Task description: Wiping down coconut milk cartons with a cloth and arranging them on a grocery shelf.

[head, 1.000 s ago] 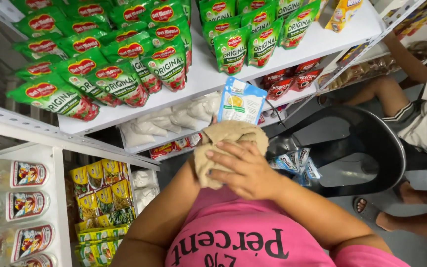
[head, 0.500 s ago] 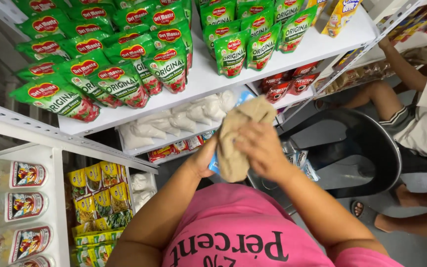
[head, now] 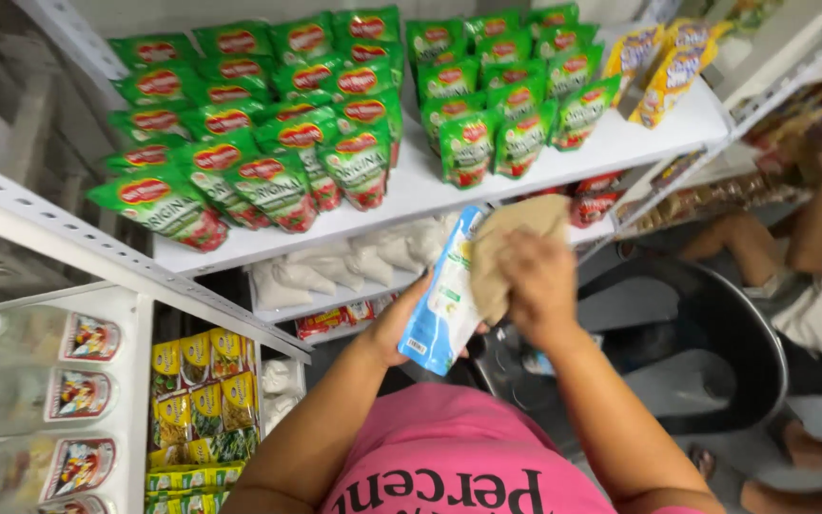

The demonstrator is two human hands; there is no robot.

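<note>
Fabric of a pink shirt (head: pixel 449 457) fills the bottom of the view, the wearer's two bare forearms rising from it toward the middle of the frame. The left hand (head: pixel 401 324) is closed around the lower part of a blue-and-white pouch (head: pixel 441 295), a flat, glossy packet with a blue edge and a pale face, tilted so its top leans toward one o'clock. The right hand (head: pixel 537 281) sits at three o'clock of the pouch, fingers curled down and clamped on a beige cloth (head: pixel 511 238) that it presses flat against the pouch's upper face; the cloth is soft, crumpled, and bunches above the knuckles. Both wrists are bent inward, so the hands meet over the pouch.

Behind the hands, at four o'clock, stands a dark round basin (head: pixel 715 352). At nine o'clock a low white shelf (head: pixel 135 333) shows yellow and green sachets (head: pixel 202 390) and clear bottles (head: pixel 21 400) with red labels. Just beyond the pouch, at eleven o'clock, white bags (head: pixel 335 266) lie in a row under a white shelf board (head: pixel 544 162). On that board, toward twelve o'clock, stand ranks of green stand-up pouches (head: pixel 278 143) with red ovals, and yellow packets (head: pixel 668 67) at one o'clock. At three o'clock another person's arm (head: pixel 815 219) reaches to a neighbouring rack.
</note>
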